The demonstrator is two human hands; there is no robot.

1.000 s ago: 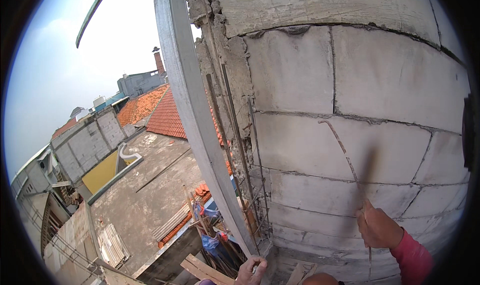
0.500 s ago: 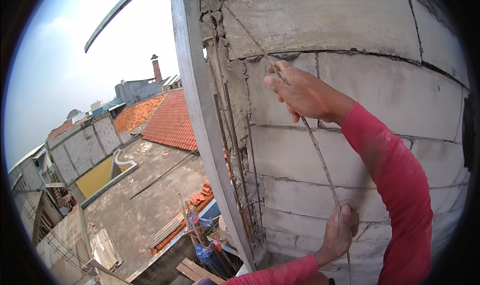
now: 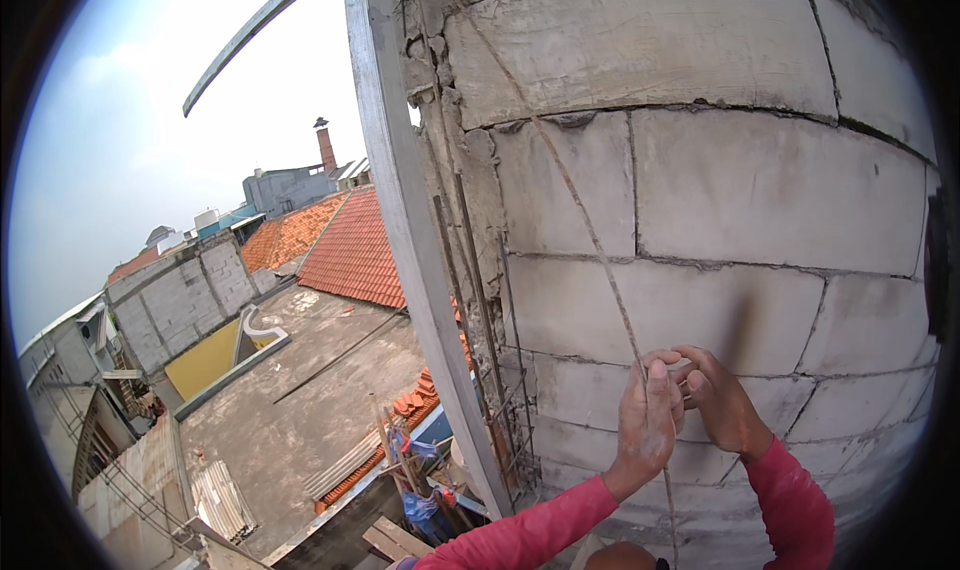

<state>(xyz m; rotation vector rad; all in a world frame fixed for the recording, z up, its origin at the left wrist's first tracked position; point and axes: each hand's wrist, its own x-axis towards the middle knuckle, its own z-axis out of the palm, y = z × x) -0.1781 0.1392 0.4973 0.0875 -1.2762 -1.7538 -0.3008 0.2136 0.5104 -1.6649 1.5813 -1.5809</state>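
A thin, rusty steel rod (image 3: 585, 215) slants down across the grey block wall, from the concrete column at the upper left to below my hands. My left hand (image 3: 645, 430) is closed around its lower part, thumb upward. Just right of it, my right hand (image 3: 728, 410) has its fingers bent and brought against the left fingertips. Whatever the right fingers pinch, if anything, is too small to make out. Both arms wear red sleeves.
The block wall (image 3: 720, 190) fills the right side. An upright grey post (image 3: 400, 210) stands before the rough column, with bare vertical steel bars (image 3: 475, 270) beside it. Beyond the post lie a lower concrete roof (image 3: 310, 380), orange-red tiles (image 3: 355, 245), and stacked sticks with blue plastic (image 3: 420, 505).
My right hand has left the rod's upper part and come down beside my left hand. The left hand has shifted slightly up and left, still on the rod.
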